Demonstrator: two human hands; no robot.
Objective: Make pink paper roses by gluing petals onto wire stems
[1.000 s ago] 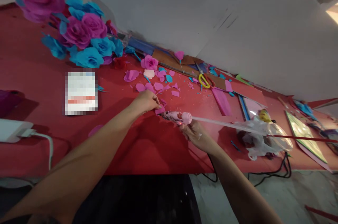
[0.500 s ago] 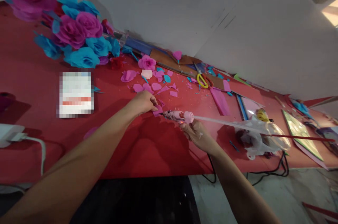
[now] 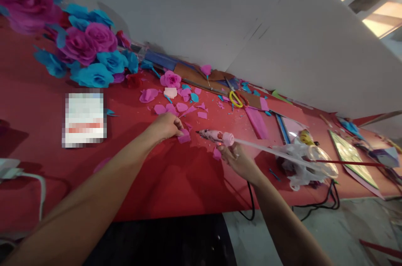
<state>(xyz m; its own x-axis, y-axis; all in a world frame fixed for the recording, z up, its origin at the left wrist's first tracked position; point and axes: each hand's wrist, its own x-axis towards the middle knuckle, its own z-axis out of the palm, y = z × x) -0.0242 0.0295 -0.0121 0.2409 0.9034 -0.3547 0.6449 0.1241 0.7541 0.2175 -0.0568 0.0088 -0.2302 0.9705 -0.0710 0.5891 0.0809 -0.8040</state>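
My left hand rests on the red table, fingers pinched on a pink paper petal. My right hand grips a pink glue gun whose nozzle points left toward that petal, a short gap away. A clear glue stick sticks out of the gun's back to the right. More pink and blue petal pieces lie just beyond my left hand, and a small pink scrap lies under the gun.
A bunch of purple and blue paper roses fills the upper left. A blurred white card lies left of my arm. Yellow-handled scissors, a pink paper strip, a crumpled plastic bag and black cables lie to the right.
The glue gun's tip has drawn back a little to the right from the petal. My left hand still holds the petal, and the view has shifted slightly.
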